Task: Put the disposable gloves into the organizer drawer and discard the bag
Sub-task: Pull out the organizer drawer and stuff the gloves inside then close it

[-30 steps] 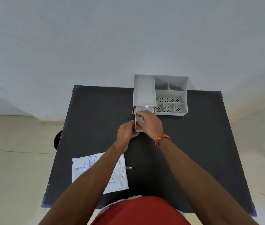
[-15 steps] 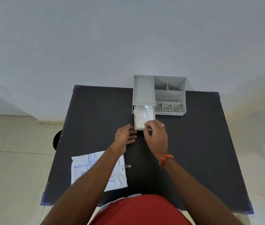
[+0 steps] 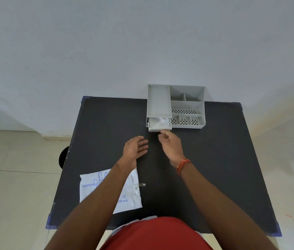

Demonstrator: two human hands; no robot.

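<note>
The gloves (image 3: 159, 121) lie in the drawer (image 3: 160, 127), which sticks out a little from the gray organizer (image 3: 187, 105). The right hand (image 3: 171, 145) has curled fingers touching the drawer front and holds nothing. The left hand (image 3: 135, 148) is open and empty above the bench (image 3: 214, 150). Push the drawer straight in, slowly, so no glove gets caught. The bag (image 3: 92, 192) waits near the bench edge.

Bare room — black table (image 3: 106, 123), tiled floor (image 3: 16, 177)
</note>
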